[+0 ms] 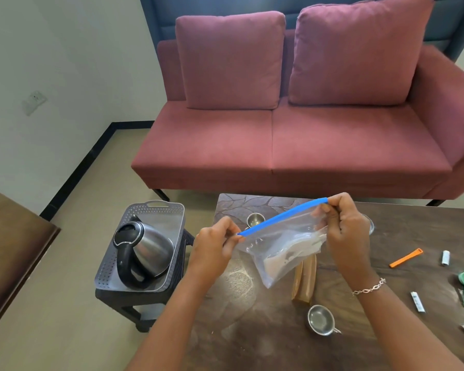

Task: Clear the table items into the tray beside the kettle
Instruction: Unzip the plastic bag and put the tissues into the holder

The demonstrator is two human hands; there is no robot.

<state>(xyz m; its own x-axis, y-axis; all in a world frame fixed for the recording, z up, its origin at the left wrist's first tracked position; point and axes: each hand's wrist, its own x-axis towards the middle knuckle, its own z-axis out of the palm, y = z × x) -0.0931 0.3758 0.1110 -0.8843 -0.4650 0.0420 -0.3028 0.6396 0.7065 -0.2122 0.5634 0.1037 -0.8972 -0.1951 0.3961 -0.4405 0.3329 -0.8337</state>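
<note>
Overhead, left hand (215, 246) and right hand (344, 223) pinch the zip bag (284, 245) taut, apparently above the table (252, 330).

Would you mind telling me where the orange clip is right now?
The orange clip lies on the table, right of the right hand, with a small white sachet just beyond it.

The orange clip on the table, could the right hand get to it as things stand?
Probably not yet: the right hand and the left hand pinch the zip bag. The table beside the orange clip looks bare.
</note>
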